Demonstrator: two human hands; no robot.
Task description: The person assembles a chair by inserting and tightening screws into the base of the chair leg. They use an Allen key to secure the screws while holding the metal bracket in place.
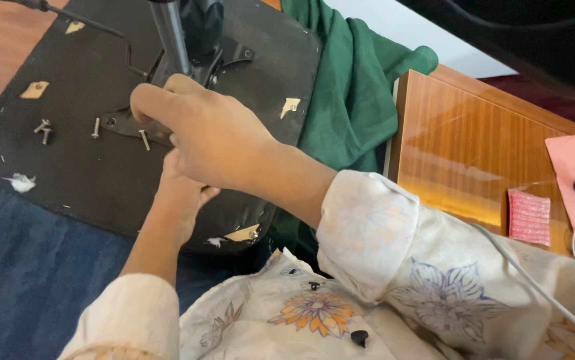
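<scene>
Floral sleeves (394, 233) frame both hands over an upturned black chair seat (101, 180). Right hand (201, 130) curls its fingers on the metal bracket (122, 124) beside loose bolts (95, 127). Left hand (181, 193) sits beneath, its fingers hidden.

The right hand (201, 130) is laid over the metal bracket (124, 123) on the black seat base (67, 167); loose screws (94, 128) are scattered beside it.

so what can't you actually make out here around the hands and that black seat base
Head view only:
- Right hand covers the metal bracket centre; what its fingers grip is hidden.
- Left hand fingers hidden under the right hand.
- Metal column cut off by the top edge.
- Loose screws too small to tell their type.
</scene>
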